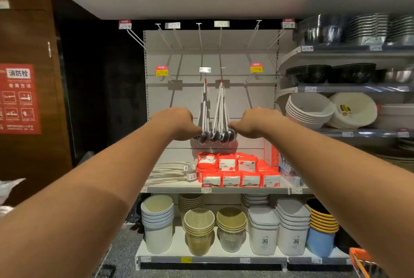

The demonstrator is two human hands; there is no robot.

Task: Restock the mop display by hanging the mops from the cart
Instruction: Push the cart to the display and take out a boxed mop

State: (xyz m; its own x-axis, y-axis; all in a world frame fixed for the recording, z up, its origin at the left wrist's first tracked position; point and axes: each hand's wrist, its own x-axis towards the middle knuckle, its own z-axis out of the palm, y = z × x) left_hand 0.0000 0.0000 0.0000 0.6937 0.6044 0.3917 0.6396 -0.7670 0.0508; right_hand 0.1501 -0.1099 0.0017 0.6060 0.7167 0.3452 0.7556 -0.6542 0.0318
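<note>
Several white-handled brushes with dark round heads [214, 135] hang in two bunches from two middle hooks [222, 73] of the white display panel [251, 98]. Both my arms reach forward. My left hand [179, 123] is at the left side of the dark heads, its fingers curled and touching them. My right hand [253, 121] is at the right side, thumb pointing toward the heads. Whether either hand really grips a brush is hidden. The upper row of hooks [199, 31] is bare. An orange cart corner [360, 262] shows at the bottom right.
Red and white packs [237, 172] and white hoses [172, 173] lie on the shelf below. Bins and baskets [199, 228] stand on the bottom shelf. Basins and bowls [331, 111] fill the right shelves. A wooden cabinet with a red notice [19, 98] stands left.
</note>
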